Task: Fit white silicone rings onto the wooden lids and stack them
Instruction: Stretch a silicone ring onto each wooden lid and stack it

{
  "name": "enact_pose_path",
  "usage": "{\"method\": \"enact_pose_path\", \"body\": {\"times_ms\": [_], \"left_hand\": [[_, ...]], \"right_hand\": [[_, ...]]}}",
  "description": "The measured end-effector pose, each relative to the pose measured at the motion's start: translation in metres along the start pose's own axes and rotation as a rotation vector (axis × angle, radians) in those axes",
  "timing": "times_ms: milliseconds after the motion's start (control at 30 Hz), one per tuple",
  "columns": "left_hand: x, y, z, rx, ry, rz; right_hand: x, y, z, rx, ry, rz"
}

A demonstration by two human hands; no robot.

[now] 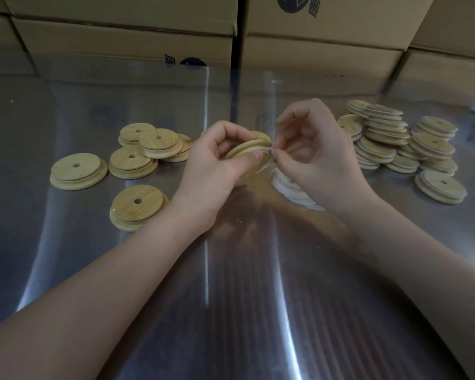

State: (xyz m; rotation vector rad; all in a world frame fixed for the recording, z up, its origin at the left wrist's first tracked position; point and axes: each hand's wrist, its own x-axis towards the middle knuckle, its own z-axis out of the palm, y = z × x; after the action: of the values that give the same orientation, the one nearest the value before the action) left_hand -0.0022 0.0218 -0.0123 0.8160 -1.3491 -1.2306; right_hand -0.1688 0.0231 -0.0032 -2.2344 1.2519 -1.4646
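My left hand (pixel 217 163) grips a round wooden lid (pixel 254 145) on edge above the middle of the table. My right hand (pixel 313 157) pinches a white silicone ring (pixel 269 152) at the lid's right rim. Under my right hand a small pile of loose white rings (pixel 291 187) lies on the table, partly hidden. Bare wooden lids (pixel 137 152) with centre holes lie scattered to the left. Lids with white rings fitted are stacked in a heap (pixel 395 141) to the right.
The work surface is a shiny steel table (pixel 231 283). Cardboard boxes (pixel 121 37) stand in a wall along its far edge. One ringed lid (pixel 440 186) lies apart at the near right of the heap.
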Motion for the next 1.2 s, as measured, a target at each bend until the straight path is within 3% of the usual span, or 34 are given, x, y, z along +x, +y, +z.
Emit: {"method": "enact_pose_path", "body": {"times_ms": [167,533,700,1200], "left_hand": [[-0.0002,-0.0026,-0.001,0.032,-0.025,0.037],[0.0018,-0.0032,-0.0038,0.002,-0.01,0.092],[0.0029,-0.0018,-0.0018,0.205,0.012,0.23],[0.0049,-0.0019,-0.0019,0.202,0.029,0.236]], "right_hand": [[-0.0003,-0.0028,0.0027,0.021,0.002,-0.051],[-0.0009,-0.0042,0.0027,0.169,0.026,0.041],[-0.0012,-0.0025,0.0013,0.089,0.057,-0.001],[0.0022,0.005,-0.0038,-0.093,0.035,-0.114]]}}
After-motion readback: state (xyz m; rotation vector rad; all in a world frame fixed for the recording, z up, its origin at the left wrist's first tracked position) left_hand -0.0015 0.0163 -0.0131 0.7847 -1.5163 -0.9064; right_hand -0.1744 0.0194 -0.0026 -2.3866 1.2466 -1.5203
